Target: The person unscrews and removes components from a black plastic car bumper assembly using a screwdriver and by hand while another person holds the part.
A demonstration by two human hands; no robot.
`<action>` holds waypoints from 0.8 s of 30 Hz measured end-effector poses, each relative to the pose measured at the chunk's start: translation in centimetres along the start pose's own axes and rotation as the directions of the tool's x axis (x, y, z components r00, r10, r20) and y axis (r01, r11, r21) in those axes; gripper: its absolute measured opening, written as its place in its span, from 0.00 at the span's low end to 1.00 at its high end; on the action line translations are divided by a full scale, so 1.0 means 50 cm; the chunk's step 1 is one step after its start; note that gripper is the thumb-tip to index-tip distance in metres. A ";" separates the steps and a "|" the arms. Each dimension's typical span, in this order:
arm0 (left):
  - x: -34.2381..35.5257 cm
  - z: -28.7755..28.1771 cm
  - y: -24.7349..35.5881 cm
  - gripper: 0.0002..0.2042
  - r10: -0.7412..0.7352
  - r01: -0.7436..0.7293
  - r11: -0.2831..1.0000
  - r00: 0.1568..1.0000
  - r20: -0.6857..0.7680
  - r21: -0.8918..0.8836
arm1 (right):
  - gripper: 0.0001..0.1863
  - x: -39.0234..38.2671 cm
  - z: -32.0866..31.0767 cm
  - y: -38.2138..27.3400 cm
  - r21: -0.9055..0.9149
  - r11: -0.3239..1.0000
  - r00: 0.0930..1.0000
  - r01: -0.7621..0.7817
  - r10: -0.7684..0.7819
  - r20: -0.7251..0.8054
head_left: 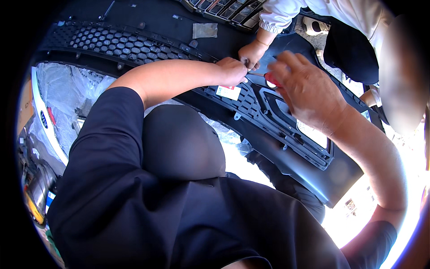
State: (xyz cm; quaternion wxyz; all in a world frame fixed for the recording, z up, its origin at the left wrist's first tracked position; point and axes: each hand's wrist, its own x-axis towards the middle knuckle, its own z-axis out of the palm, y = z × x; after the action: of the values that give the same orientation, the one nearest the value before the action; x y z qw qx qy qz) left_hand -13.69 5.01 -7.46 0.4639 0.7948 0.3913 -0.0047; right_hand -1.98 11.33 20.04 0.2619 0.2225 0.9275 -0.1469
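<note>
A black car bumper (264, 134) with a honeycomb grille (121, 45) lies slantwise before me. My left hand (232, 71) is closed at the edge of the bumper's lower trim; what its fingers pinch is hidden. From the right, my right hand (309, 89) grips a red-handled screwdriver (272, 80), slightly blurred. The screwdriver's thin shaft points left toward my left fingertips. Just beyond, a co-worker's hand (252, 54) presses on the same spot of the bumper. A white and red label (228, 92) sits on the mesh below my left hand.
A small clear plastic bag (204, 30) rests on the bumper's dark surface. Another grille (233, 11) lies at the far edge. Clear plastic wrap (71, 85) and a white trim strip (45, 112) are at the left. The co-worker's white sleeve (280, 15) reaches in from the far right.
</note>
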 end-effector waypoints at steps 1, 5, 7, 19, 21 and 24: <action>0.002 0.002 0.000 0.17 0.002 -0.002 1.000 1.000 0.000 -0.004 | 0.12 -0.002 0.004 0.009 -0.064 0.980 0.976 0.189 -0.194 -0.094; -0.001 -0.001 0.000 0.18 0.002 -0.002 1.000 1.000 0.005 -0.008 | 0.12 0.007 0.004 -0.010 -0.088 0.993 0.980 -0.081 0.095 0.172; -0.005 -0.006 0.003 0.18 -0.004 0.004 1.000 1.000 0.014 -0.014 | 0.12 0.057 -0.040 -0.022 -0.113 0.936 0.859 -0.333 0.351 0.373; -0.003 0.004 -0.004 0.18 0.009 -0.010 1.000 1.000 -0.017 -0.017 | 0.14 0.053 -0.013 -0.012 -0.223 0.948 0.864 -0.229 0.303 0.402; -0.005 -0.006 0.001 0.18 0.006 -0.005 0.999 1.000 0.024 -0.037 | 0.13 0.058 0.000 0.010 -0.170 0.950 0.880 -0.263 0.309 0.360; -0.002 0.000 -0.002 0.18 -0.006 0.006 1.000 1.000 0.013 -0.024 | 0.12 0.032 0.010 0.023 -0.132 0.982 0.955 -0.138 0.168 0.245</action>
State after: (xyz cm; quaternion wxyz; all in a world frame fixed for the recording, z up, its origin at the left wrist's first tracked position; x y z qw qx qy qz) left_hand -13.83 4.97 -7.47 0.4758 0.7880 0.3907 -0.0066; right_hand -2.42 12.68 18.59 0.4019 0.2578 0.8728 -0.1008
